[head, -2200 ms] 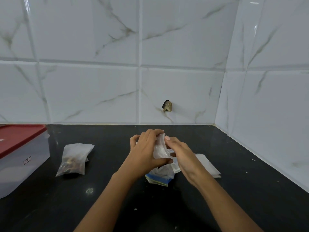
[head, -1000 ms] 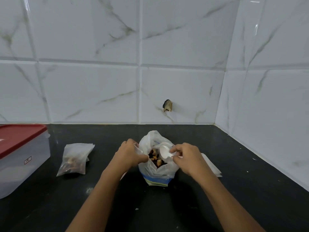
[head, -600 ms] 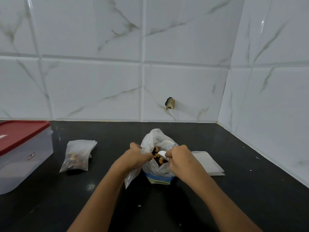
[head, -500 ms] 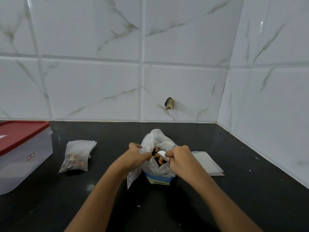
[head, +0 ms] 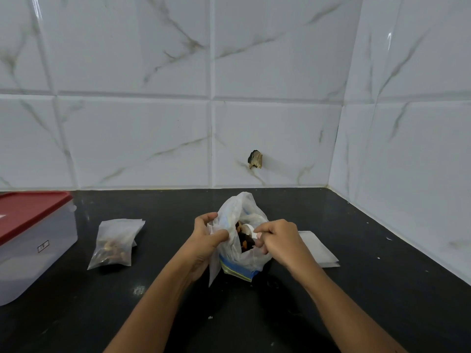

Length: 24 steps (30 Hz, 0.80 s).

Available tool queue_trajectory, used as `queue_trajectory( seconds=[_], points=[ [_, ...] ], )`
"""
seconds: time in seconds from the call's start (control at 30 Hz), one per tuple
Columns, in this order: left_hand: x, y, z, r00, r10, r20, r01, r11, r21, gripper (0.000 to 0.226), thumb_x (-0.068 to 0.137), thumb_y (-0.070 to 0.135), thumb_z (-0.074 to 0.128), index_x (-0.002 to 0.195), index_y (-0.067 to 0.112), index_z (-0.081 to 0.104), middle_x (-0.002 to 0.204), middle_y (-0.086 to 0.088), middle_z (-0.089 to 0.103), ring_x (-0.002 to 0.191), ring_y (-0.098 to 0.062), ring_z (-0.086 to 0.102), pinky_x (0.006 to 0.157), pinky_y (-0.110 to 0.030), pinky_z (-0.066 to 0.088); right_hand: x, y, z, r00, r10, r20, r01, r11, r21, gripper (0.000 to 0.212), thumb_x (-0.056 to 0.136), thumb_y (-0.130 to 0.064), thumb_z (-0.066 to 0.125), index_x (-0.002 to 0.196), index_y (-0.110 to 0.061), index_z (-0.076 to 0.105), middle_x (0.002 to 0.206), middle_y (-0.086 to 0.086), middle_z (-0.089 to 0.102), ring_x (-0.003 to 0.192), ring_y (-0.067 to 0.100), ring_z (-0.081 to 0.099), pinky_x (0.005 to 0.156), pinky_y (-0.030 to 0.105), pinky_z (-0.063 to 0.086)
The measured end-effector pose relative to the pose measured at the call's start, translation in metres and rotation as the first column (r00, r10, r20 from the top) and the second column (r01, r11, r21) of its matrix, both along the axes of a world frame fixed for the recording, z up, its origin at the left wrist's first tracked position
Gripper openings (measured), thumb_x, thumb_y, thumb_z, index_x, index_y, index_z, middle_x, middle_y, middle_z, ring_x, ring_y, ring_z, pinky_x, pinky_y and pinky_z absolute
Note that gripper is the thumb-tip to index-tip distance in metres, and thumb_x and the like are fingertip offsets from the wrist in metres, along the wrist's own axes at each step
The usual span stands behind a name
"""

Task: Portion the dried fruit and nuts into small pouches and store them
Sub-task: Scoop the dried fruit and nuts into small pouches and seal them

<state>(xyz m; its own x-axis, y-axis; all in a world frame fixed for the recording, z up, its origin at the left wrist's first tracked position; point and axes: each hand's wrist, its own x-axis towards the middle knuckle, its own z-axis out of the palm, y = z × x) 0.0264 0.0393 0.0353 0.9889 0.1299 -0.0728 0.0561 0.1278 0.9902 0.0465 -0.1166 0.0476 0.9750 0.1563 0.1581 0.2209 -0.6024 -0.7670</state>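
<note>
Mix bag (head: 244, 261) upright, open, white scoop (head: 248, 229) at mouth; empty pouch (head: 213, 268) hanging beside; filled pouch (head: 116, 244) flat, well left.

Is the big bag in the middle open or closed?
Open. The big bag gapes between the left hand and right hand, nuts showing inside.

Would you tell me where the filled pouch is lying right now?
In the head view, the filled pouch lies on the counter at left, between the red-lidded box and the open bag.

Black counter (head: 356, 289) bears a red-lidded box (head: 38, 250), filled pouch (head: 114, 243), fruit bag (head: 244, 262), flat pouches (head: 318, 248).
</note>
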Motion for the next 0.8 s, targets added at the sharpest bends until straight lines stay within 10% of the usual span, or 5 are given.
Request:
queue_trajectory(
  seconds=[0.17,0.6,0.8],
  points=[
    [0.0,0.0,0.001,1.0,-0.003,0.007,0.004,1.0,-0.031,0.051,0.085,-0.006,0.053,0.122,0.024,0.033,0.108,-0.007,0.048,0.087,-0.022,0.058,0.071,-0.033,0.053,0.001,0.001,-0.002,0.995,0.028,-0.098,-0.015,0.992,0.125,0.03,0.09,0.005,0.041,0.103,-0.004,0.068,0.065,0.006,0.06,0.054,0.011,0.054,0.049,0.008,0.043],
    [0.0,0.006,0.003,0.997,-0.079,-0.003,0.079,0.992,0.102,0.054,0.084,0.012,0.065,0.125,0.023,0.032,0.124,-0.007,0.041,0.1,-0.022,0.056,0.085,-0.035,0.052,0.006,0.002,-0.008,0.936,0.08,-0.344,0.123,0.838,0.531,0.019,0.09,0.0,0.047,0.081,-0.004,0.064,0.063,0.006,0.06,0.045,0.009,0.041,0.036,0.016,0.027],
    [0.003,0.009,-0.002,0.997,-0.074,0.003,0.072,0.974,0.213,0.066,0.074,0.022,0.076,0.123,0.024,0.031,0.132,-0.008,0.038,0.116,-0.026,0.05,0.098,-0.041,0.047,0.005,0.007,-0.012,0.936,0.085,-0.343,0.068,0.909,0.412,0.017,0.092,-0.007,0.049,0.091,-0.007,0.065,0.066,0.001,0.062,0.04,0.006,0.036,0.034,0.015,0.023]
  ],
)
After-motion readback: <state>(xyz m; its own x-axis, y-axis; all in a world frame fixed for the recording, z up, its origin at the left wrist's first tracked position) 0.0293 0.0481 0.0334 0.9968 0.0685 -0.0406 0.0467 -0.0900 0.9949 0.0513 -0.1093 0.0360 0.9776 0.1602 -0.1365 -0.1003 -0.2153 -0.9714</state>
